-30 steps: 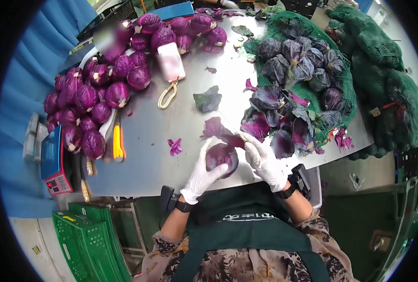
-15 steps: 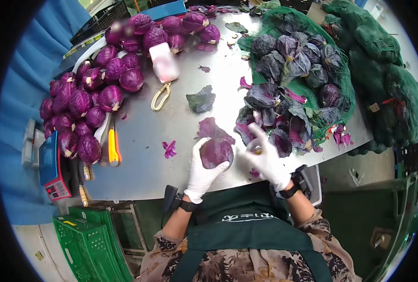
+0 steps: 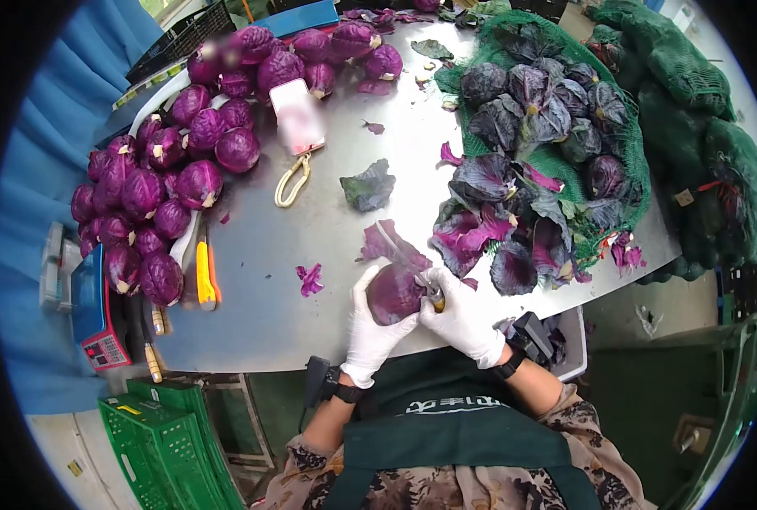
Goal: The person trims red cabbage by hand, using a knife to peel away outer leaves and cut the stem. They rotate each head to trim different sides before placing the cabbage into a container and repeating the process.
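Observation:
A purple cabbage (image 3: 395, 295) rests in my left hand (image 3: 372, 333), whose white-gloved fingers wrap round its left and lower side. My right hand (image 3: 465, 319), also gloved, is closed on a knife (image 3: 435, 297) at the cabbage's right side; its blade points up and left. A loose purple leaf (image 3: 382, 241) lies just beyond the cabbage. Farther up the metal table is a dark leaf (image 3: 367, 186), and a small purple scrap (image 3: 310, 280) lies to the left.
Trimmed cabbages (image 3: 143, 191) are heaped at the left, near a yellow-orange cutter (image 3: 204, 272) and a scale (image 3: 102, 340). A pink-and-white object (image 3: 297, 116) lies mid-table. At the right are loose outer leaves (image 3: 515, 268) and untrimmed cabbages (image 3: 527, 102) on green netting (image 3: 629, 161).
My right hand has moved left with the knife to the cabbage. A purple leaf now lies on the right-hand leaf pile. The cabbage has shifted slightly in my left hand.

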`<state>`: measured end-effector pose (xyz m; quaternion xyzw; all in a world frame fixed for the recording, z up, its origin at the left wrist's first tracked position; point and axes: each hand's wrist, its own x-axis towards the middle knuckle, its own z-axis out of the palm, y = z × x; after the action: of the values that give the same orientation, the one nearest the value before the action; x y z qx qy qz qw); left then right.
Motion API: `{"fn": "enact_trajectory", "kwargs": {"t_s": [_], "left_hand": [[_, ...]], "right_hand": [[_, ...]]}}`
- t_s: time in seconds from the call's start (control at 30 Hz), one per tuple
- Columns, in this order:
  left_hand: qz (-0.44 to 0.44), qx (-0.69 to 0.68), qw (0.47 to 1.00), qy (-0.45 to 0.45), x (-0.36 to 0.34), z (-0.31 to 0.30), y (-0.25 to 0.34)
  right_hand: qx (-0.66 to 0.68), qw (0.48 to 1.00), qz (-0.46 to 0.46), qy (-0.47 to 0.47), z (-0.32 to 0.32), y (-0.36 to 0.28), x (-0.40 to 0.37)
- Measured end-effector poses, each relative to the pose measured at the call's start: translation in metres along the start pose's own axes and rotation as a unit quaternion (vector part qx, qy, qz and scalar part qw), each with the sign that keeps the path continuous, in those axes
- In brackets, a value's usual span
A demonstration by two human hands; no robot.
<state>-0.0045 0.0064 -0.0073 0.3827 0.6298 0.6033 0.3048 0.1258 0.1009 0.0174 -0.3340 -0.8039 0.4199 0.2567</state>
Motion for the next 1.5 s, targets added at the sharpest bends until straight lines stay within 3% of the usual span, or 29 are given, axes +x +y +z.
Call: {"fn": "enact_trajectory", "kwargs": {"t_s": [0.13,0.2,0.27,0.33,0.4,0.47,0.57,0.7,0.77,0.8,0.87,0.9,1.0,1.03,1.07,1.17,1.2,1.27,1.33,1.43,1.5], "left_hand": [[0.005,0.036,0.999,-0.006,0.001,0.0,-0.01],[0.01,0.0,1.0,0.003,-0.002,0.001,-0.01],[0.014,-0.033,0.999,0.014,-0.001,0.0,-0.005],[0.018,-0.005,1.0,-0.001,-0.003,-0.001,0.001],[0.023,-0.019,1.0,-0.001,-0.003,0.001,-0.001],[-0.003,-0.081,0.997,0.006,-0.002,0.004,0.001],[0.001,-0.078,0.997,0.025,-0.005,0.001,-0.008],[-0.045,-0.118,0.991,0.042,-0.005,-0.012,-0.017],[-0.109,-0.247,0.962,0.03,-0.002,-0.02,-0.013],[-0.107,-0.247,0.963,0.035,-0.003,-0.023,-0.016],[-0.203,-0.493,0.846,0.029,-0.008,-0.032,-0.024],[-0.204,-0.535,0.819,0.024,-0.008,-0.034,-0.022],[-0.213,-0.519,0.827,0.021,-0.007,-0.038,-0.02],[-0.209,-0.495,0.844,-0.006,-0.004,-0.039,-0.02],[-0.209,-0.496,0.842,-0.006,0.0,-0.038,-0.016],[-0.093,-0.271,0.954,-0.082,0.014,-0.036,0.002],[-0.096,-0.272,0.954,-0.085,0.016,-0.036,0.004],[-0.045,-0.13,0.983,-0.122,0.018,-0.036,0.012],[-0.073,-0.135,0.978,-0.139,0.017,-0.038,0.007],[-0.077,-0.101,0.977,-0.169,0.016,-0.042,0.001],[-0.048,-0.007,0.987,-0.156,0.016,-0.045,-0.006]], "right_hand": [[0.047,0.998,0.014,0.037,-0.005,-0.005,0.003],[-0.085,0.994,0.066,0.029,-0.021,0.001,0.003],[-0.032,0.995,0.094,0.034,-0.025,0.043,0.004],[0.045,0.993,0.106,0.021,-0.029,0.03,0.001],[0.015,0.986,0.161,-0.032,-0.031,0.001,0.0],[-0.01,0.987,0.144,-0.075,-0.025,-0.018,0.003],[0.032,0.995,0.084,-0.041,-0.01,-0.003,0.005],[0.089,0.981,0.165,-0.048,-0.02,0.001,0.004],[0.099,0.98,0.174,-0.023,-0.028,0.01,0.007],[0.129,0.974,0.184,-0.007,-0.031,0.017,0.009],[0.163,0.973,0.154,0.052,-0.04,0.041,0.016],[0.108,0.984,0.112,0.083,-0.048,0.044,0.021],[-0.13,0.978,-0.033,0.162,-0.06,0.027,0.027],[-0.143,0.975,-0.067,0.157,-0.06,0.019,0.027],[-0.126,0.985,-0.057,0.107,-0.062,0.006,0.025],[-0.047,0.993,-0.099,-0.033,-0.049,-0.008,0.024],[-0.059,0.99,-0.114,-0.063,-0.045,-0.015,0.023],[-0.105,0.984,-0.096,-0.103,-0.039,-0.022,0.024],[-0.114,0.981,-0.07,-0.143,-0.034,-0.009,0.026],[-0.074,0.981,-0.081,-0.159,-0.033,0.003,0.027],[-0.099,0.98,-0.078,-0.156,-0.033,-0.003,0.025]]}}
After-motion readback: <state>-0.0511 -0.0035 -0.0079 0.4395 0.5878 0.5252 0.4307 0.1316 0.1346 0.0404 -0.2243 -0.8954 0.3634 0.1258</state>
